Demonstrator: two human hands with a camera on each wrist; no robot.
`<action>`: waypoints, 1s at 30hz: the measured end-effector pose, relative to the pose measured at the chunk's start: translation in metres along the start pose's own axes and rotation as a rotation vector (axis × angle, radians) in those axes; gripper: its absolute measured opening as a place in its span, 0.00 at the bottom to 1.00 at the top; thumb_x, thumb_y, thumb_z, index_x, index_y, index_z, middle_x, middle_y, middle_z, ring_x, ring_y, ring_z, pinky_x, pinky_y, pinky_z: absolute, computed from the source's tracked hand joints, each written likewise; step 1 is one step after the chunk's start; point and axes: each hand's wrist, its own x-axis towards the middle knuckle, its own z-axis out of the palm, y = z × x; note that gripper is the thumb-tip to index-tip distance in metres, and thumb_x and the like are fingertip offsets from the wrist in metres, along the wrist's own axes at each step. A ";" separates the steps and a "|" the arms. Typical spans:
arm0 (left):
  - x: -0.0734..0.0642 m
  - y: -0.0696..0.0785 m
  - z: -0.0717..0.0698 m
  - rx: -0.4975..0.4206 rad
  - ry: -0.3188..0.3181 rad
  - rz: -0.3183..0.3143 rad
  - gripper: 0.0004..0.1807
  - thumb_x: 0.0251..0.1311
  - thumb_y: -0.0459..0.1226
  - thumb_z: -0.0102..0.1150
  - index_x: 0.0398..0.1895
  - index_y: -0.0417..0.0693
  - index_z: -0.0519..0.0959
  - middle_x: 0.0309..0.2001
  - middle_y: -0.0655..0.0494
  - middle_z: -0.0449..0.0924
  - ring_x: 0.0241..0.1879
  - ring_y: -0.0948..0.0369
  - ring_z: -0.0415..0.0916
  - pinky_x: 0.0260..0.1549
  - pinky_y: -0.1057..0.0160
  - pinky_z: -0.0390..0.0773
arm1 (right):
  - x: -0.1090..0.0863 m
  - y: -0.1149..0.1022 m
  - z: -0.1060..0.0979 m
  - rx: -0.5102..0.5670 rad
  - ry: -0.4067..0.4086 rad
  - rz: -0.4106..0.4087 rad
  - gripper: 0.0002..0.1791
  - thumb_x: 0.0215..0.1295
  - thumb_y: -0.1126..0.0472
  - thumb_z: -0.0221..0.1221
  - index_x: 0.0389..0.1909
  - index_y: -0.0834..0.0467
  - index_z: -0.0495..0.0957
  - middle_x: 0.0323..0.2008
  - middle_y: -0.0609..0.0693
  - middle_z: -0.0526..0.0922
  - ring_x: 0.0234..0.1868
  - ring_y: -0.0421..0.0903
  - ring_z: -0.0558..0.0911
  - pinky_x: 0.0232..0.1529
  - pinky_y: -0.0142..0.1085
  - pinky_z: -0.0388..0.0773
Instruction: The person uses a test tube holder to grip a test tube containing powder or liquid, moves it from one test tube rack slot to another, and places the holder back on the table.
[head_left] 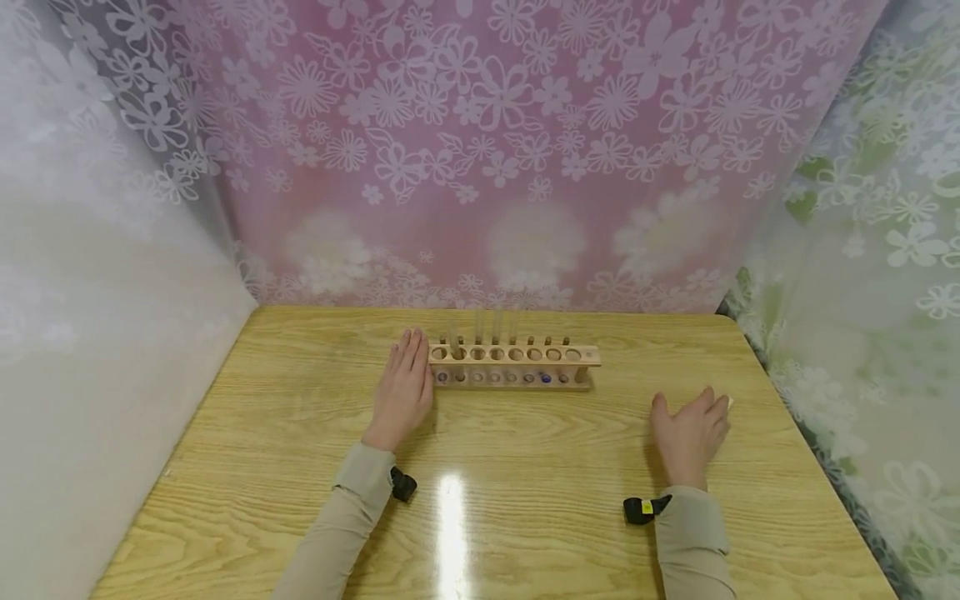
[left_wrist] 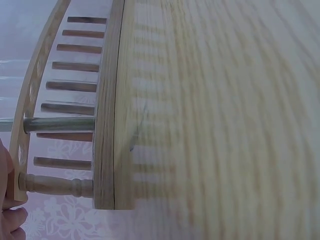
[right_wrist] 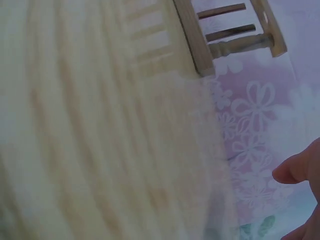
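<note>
A wooden test tube rack (head_left: 588,357) stands towards the back of the table, with a row of round holes and short pegs behind. Several clear glass test tubes (head_left: 497,325) stick up from its left half. One test tube (left_wrist: 60,124) shows close up in the left wrist view, near the rack's end post. My left hand (head_left: 405,392) lies against the rack's left end, its fingers straight in the head view. Well to the right of the rack is my right hand (head_left: 692,433), thumb spread from the fingers. A small white thing (head_left: 731,402) peeks out beyond its fingertips, mostly hidden.
The wood-grain table (head_left: 525,517) reaches back to a pink flowered curtain (head_left: 480,167). Pale flowered cloth (head_left: 885,292) hangs along the right side and a white sheet (head_left: 112,333) along the left. Blue spots (head_left: 546,378) show in the rack's lower board.
</note>
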 end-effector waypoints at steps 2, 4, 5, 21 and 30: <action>0.000 0.000 0.000 -0.004 -0.006 -0.004 0.28 0.74 0.34 0.45 0.73 0.30 0.59 0.75 0.37 0.54 0.76 0.47 0.46 0.74 0.47 0.49 | 0.002 0.005 0.002 -0.002 -0.025 0.010 0.49 0.72 0.47 0.46 0.73 0.77 0.33 0.72 0.79 0.28 0.74 0.74 0.33 0.72 0.64 0.30; 0.000 0.000 0.000 -0.016 -0.011 -0.007 0.28 0.74 0.34 0.45 0.73 0.30 0.59 0.75 0.37 0.54 0.76 0.46 0.46 0.74 0.46 0.49 | 0.003 0.010 0.004 -0.006 -0.047 0.017 0.49 0.73 0.46 0.45 0.73 0.77 0.32 0.72 0.79 0.26 0.74 0.73 0.31 0.72 0.64 0.29; 0.000 0.000 0.000 -0.021 -0.014 -0.009 0.28 0.74 0.34 0.45 0.73 0.30 0.58 0.75 0.37 0.53 0.76 0.46 0.46 0.74 0.46 0.49 | 0.004 0.012 0.004 -0.006 -0.057 0.020 0.49 0.73 0.46 0.45 0.73 0.77 0.31 0.72 0.78 0.25 0.74 0.73 0.31 0.72 0.64 0.29; 0.000 0.000 -0.003 -0.097 -0.009 -0.002 0.28 0.75 0.36 0.42 0.72 0.27 0.59 0.75 0.35 0.53 0.75 0.44 0.48 0.73 0.45 0.50 | 0.010 0.032 0.013 0.040 -0.010 -0.035 0.39 0.64 0.72 0.39 0.72 0.79 0.34 0.73 0.78 0.30 0.74 0.70 0.29 0.74 0.58 0.29; 0.001 0.000 -0.005 -0.105 -0.019 0.000 0.27 0.76 0.36 0.39 0.73 0.28 0.58 0.74 0.34 0.55 0.76 0.46 0.47 0.74 0.46 0.50 | 0.012 0.041 0.015 0.110 0.052 -0.099 0.41 0.53 0.79 0.44 0.73 0.76 0.47 0.74 0.74 0.46 0.77 0.64 0.37 0.76 0.53 0.35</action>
